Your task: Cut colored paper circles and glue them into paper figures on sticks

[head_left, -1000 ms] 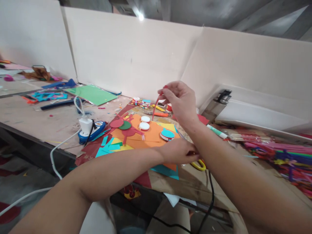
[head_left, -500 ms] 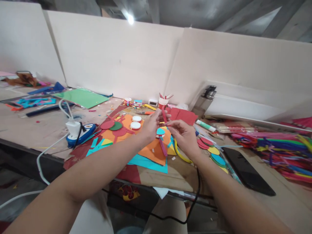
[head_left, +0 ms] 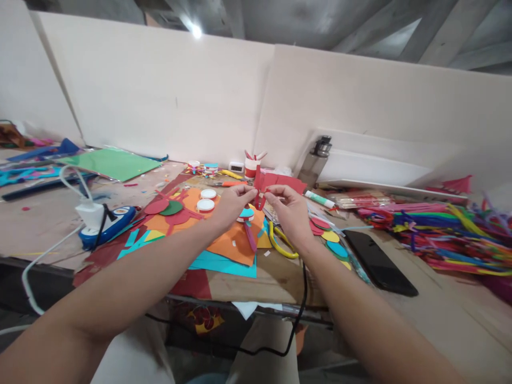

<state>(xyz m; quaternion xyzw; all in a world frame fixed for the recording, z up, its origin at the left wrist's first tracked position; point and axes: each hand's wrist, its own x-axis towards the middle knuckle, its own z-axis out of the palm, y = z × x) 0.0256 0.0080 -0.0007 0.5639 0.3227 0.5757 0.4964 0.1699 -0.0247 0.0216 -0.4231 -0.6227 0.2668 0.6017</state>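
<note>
Narrow red paper strip (head_left: 258, 180) is held up, bent, between our hands near a round turquoise-topped piece (head_left: 245, 214). Our left hand (head_left: 238, 201) and right hand (head_left: 288, 210) pinch it. We judge this is shaping; the next move calls for light fingertips.

From my end I can read no text or number. The gadget (head_left: 236, 167), just above the frame's centre, has a dark screen too small for me to decipher. Markings on the tube (head_left: 320, 200), right of centre, and the power strip (head_left: 115, 224), lower left, stay illegible.
</note>
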